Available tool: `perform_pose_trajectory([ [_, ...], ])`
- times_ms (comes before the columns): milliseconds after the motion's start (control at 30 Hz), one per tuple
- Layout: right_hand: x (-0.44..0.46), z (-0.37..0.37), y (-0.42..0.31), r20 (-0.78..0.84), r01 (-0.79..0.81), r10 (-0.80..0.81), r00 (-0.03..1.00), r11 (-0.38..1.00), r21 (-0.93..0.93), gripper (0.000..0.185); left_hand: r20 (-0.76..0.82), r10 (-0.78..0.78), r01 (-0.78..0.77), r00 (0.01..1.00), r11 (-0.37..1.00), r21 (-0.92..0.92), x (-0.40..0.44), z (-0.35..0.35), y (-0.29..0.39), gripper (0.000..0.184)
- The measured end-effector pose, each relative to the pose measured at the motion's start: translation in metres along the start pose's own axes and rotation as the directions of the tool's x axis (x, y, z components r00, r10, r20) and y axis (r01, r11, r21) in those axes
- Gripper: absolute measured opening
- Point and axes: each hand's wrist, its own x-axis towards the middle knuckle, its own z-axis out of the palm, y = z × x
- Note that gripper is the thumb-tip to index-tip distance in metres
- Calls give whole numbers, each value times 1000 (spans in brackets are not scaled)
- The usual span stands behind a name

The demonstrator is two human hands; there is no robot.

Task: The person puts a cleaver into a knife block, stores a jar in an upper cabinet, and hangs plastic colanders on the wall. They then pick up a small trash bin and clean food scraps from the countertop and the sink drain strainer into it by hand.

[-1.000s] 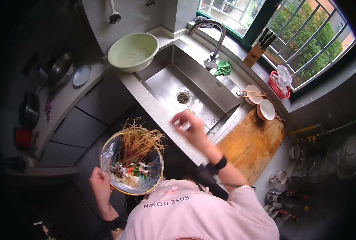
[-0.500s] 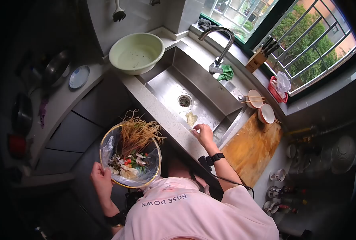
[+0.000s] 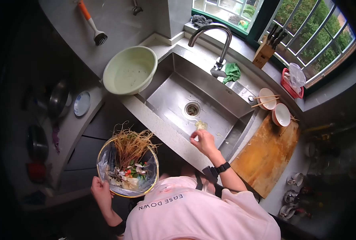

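Gold-rimmed bin [image 3: 158,168] with a clear bag [image 3: 106,168] in it sits lower left of the frame, and the left hand [image 3: 101,189] has its fingers closed on the near left of the rim. Inside it's a big tangle of stringy roots [image 3: 132,148] toward the top, plus mixed veggie scraps [image 3: 132,172] in red, green and white below.

Right hand [image 3: 205,143] is around the centre, over the near edge of the steel sink [image 3: 212,110], fingers curled in toward the thumb. Honestly can't tell if they're pinching anything. Just beyond them, a pale yellowish scrap [image 3: 201,125] lies on the sink floor, near the drain [image 3: 192,109].

Pale green basin [image 3: 132,72] is upper left on the worktop [image 3: 162,130], and a stained wooden cutting board [image 3: 266,154] lies right of centre, two bowls [image 3: 282,115] by its top end.
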Motion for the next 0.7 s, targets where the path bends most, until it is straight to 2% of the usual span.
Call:
perform_pose_trajectory([
  [100, 37, -30, -83, -43, 148, -143, 989, 892, 428, 8, -1, -10, 10, 1000, 1000, 6, 20, 12, 8, 20],
  [167, 50, -30, -130, -152, 304, -267, 951, 744, 595, 9, 4, -30, 30, 1000, 999, 18, 30, 16, 20, 21],
  [233, 61, -8, -158, -290, 500, -414, 863, 616, 609, 12, 33, -8, 7, 999, 1000, 31, 41, 16, 34, 21],
  [267, 65, 0, -164, -202, 538, -533, 822, 609, 583, 20, 49, 4, -5, 999, 1000, 31, 46, 17, 40, 21],
  [333, 74, -3, -178, -107, 618, -634, 766, 680, 394, 35, 78, 32, -34, 996, 999, 17, 63, 17, 47, 22],
  [400, 83, 7, -162, -224, 524, -479, 849, 709, 472, 45, 121, 61, -67, 991, 997, 41, 81, 9, 45, 22],
  [433, 83, 6, -149, -192, 352, -296, 936, 785, 510, 43, 148, 82, -89, 986, 995, 40, 89, 6, 47, 21],
  [467, 90, 8, -129, -340, 366, -219, 915, 807, 464, 40, 166, 84, -89, 982, 996, 19, 100, 2, 49, 21],
  [533, 97, 0, -93, -484, 131, 102, 869, 895, 426, 35, 224, 86, -82, 971, 996, -28, 116, -1, 50, 21],
  [567, 100, -7, -78, -518, 21, 208, 829, 916, 401, 33, 236, 124, -123, 964, 992, -17, 127, -3, 41, 22],
  [600, 100, -8, -51, -520, -72, 228, 823, 950, 303, 32, 257, 117, -117, 959, 993, -15, 134, -7, 39, 22],
  [633, 95, -7, -25, -441, -215, 298, 847, 950, 228, 34, 272, 112, -112, 956, 994, -16, 142, -11, 42, 22],
  [700, 79, 4, 30, -381, -394, 430, 819, 903, 173, 35, 287, 142, -135, 947, 990, -46, 165, -16, 35, 21],
])
